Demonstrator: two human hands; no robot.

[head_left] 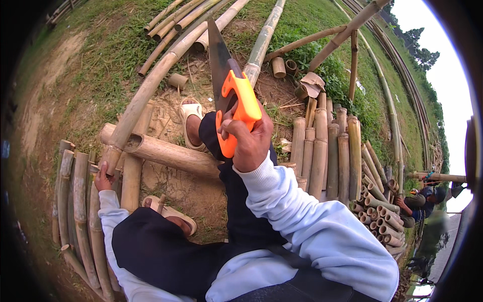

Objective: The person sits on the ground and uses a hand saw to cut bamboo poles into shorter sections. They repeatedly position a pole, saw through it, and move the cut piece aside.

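Note:
My right hand (254, 138) is closed round the orange handle of a hand saw (246, 100), raised in the middle with its blade pointing up and away. At the left, my left hand (104, 177) grips the near end of a long bamboo pole (146, 95). That pole slants away to the far side, lying across a thick bamboo crosspiece (178, 157) with an open cut end. The saw blade is apart from the pole. Another upright-running bamboo length (133, 176) passes beneath the crosspiece.
Cut bamboo lengths (80, 201) lie at the left, and more (319, 151) stand in a row at the right. Beyond them is a stack of short pieces (385, 221), with another person (422, 204) beside it. Long poles (176, 20) lie on the far grass. My sandalled feet straddle the crosspiece.

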